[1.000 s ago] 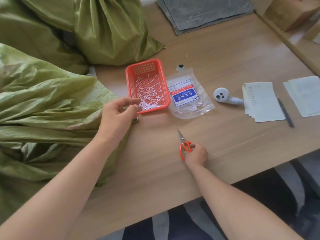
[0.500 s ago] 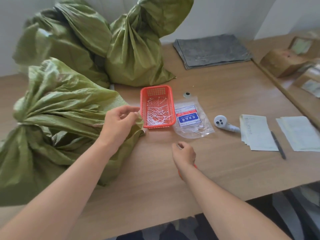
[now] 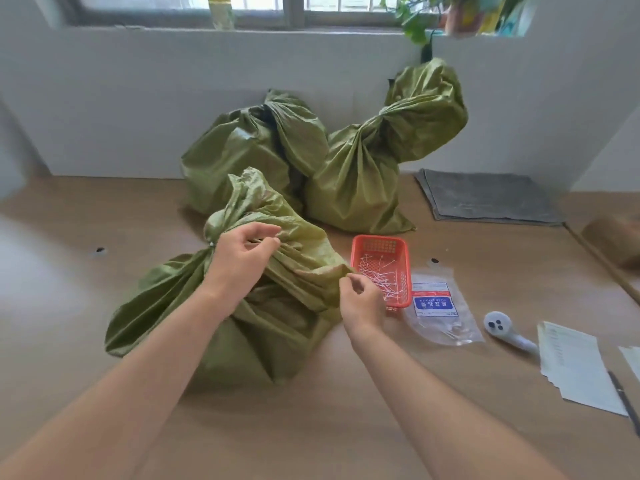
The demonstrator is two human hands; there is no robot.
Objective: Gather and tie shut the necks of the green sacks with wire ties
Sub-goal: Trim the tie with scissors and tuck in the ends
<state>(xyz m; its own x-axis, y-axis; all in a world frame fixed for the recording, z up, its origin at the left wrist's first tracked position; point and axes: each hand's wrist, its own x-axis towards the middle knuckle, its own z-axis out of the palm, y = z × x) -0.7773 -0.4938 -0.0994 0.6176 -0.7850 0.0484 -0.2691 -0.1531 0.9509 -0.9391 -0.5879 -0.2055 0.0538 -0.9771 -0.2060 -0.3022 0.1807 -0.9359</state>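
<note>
sacks (image 3: 277,306): woven plastic, slight sheen, creased | table (image 3: 311,427): smooth matt wood grain | basket (image 3: 403,271): perforated red plastic | bag (image 3: 440,320): clear glossy film | mat (image 3: 485,199): grey matt cloth | sheets (image 3: 575,365): paper

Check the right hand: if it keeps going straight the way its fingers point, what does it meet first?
The right hand points up-left, fingertips already at the folded edge of the nearest green sack. Probably that sack's fabric comes first, not the red basket beside it; depth is uncertain.

Soft daylight from window (image 3: 263,8) behind, faint shadows, blurred, bowed edges
</note>
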